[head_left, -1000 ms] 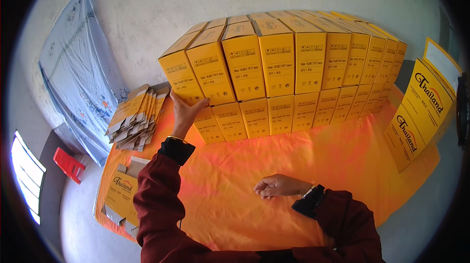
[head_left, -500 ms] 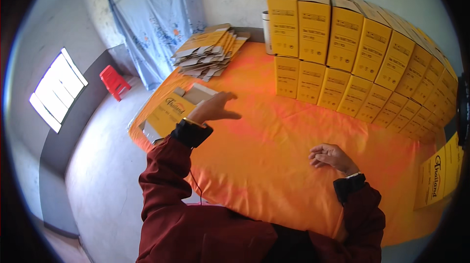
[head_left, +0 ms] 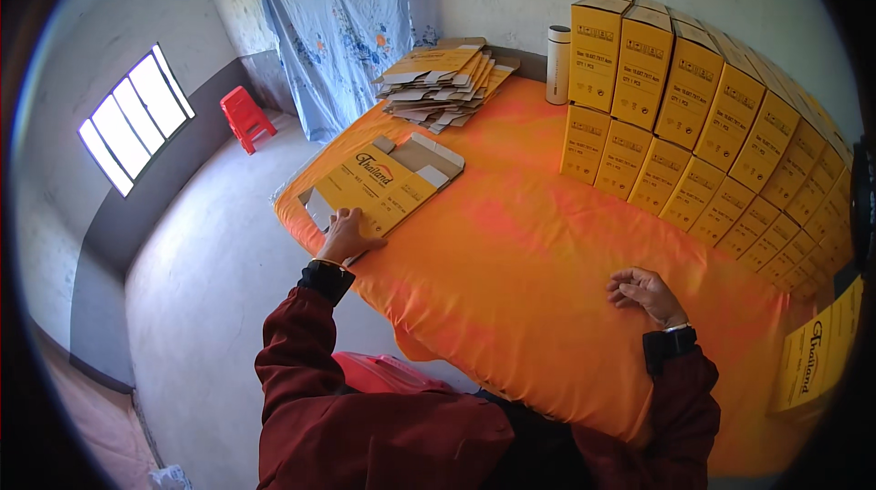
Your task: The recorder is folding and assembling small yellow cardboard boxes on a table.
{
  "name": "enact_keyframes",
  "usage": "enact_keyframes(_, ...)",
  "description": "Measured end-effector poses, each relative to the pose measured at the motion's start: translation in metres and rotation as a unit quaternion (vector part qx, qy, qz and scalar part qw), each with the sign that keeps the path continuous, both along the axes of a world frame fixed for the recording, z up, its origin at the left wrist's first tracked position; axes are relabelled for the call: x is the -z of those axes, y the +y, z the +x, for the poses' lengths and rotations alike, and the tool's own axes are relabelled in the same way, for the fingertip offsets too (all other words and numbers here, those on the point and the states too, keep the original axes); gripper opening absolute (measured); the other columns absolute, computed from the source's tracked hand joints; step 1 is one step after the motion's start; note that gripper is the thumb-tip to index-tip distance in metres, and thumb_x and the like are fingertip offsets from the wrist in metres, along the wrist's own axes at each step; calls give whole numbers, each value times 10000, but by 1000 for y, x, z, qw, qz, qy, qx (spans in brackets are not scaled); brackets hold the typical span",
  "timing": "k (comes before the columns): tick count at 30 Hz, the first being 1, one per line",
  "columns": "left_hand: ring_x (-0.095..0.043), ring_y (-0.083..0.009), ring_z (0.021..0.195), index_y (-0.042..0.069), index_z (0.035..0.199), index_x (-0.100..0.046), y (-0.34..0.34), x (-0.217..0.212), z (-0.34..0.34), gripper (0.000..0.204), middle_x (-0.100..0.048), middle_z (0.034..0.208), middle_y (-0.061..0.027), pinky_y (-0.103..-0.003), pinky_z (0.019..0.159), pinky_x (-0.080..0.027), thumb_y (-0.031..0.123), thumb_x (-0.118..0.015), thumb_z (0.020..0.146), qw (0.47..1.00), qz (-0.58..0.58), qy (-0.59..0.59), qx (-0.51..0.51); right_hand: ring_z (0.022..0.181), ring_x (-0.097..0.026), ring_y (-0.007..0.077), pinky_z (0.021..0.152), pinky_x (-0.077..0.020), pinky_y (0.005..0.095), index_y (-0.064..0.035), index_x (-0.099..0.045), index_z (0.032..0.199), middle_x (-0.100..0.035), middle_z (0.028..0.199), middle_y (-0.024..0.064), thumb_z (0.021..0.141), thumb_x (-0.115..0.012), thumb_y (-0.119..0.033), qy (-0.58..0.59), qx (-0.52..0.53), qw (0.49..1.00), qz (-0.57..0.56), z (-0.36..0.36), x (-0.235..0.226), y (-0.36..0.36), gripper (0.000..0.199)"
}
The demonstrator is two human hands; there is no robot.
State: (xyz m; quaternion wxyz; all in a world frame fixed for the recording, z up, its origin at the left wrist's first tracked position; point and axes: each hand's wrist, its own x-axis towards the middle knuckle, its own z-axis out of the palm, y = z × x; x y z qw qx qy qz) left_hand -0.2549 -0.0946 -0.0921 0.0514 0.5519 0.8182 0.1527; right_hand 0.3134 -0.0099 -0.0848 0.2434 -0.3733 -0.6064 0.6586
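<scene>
A yellow flattened cardboard carton (head_left: pixel 383 175) lies at the left edge of the orange-covered table, its grey inner flaps folded out on the far side. My left hand (head_left: pixel 349 236) rests on the carton's near edge, thumb and fingers spread apart. Over the middle right of the orange cloth (head_left: pixel 511 289) is my right hand (head_left: pixel 646 294), palm turned inward, fingers loosely bent and holding nothing.
Two tiers of yellow boxes (head_left: pixel 675 107) line the table's back right, with a white bottle (head_left: pixel 557 66) beside them. Stacked flat cartons (head_left: pixel 438 79) lie at the far left. Another yellow carton (head_left: pixel 817 349) is at far right. A red stool (head_left: pixel 245 118) stands on the floor.
My left hand has drawn back from above the carton's far side to its near edge. The view has shifted left. My right hand stays loosely bent over the cloth.
</scene>
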Motion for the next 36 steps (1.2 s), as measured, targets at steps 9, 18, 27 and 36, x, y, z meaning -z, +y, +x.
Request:
enact_keyframes(9,-437,-383,1140,21,1213,-538,-5,-3,2,820,-495,1170,-211,-409,982,-387,411,-824,552,999,34,-19,21,939,-648,201,802,-536,306,37,-543,1168,-624,1065,127,932,-581,-189,-11,10,1000,2,2,-2,-4,329)
enact_keyframes(18,-575,-186,873,52,1174,-568,-3,-51,55,600,-490,995,-58,-299,756,-490,142,-803,630,955,88,-260,113,914,-647,193,792,-539,316,30,-548,1161,-627,1059,104,921,-600,-227,-22,40,999,28,-5,-9,-12,355)
enact_keyframes(27,-591,-88,835,28,1123,-587,-15,-164,169,417,-497,1011,-33,-215,693,-495,-57,-684,727,853,49,-430,292,1260,-410,344,1036,-338,449,-87,-427,1343,-414,1355,166,621,-831,-226,-189,47,730,655,-111,-91,-57,839)
enact_keyframes(36,-551,-158,1041,11,1062,-599,-13,-208,251,291,-498,1208,-110,-291,878,-478,-40,-652,780,760,99,-439,470,1088,-531,294,906,-418,406,-36,-456,1303,-546,1214,138,747,-750,-172,-47,49,767,638,-103,-112,-41,644)
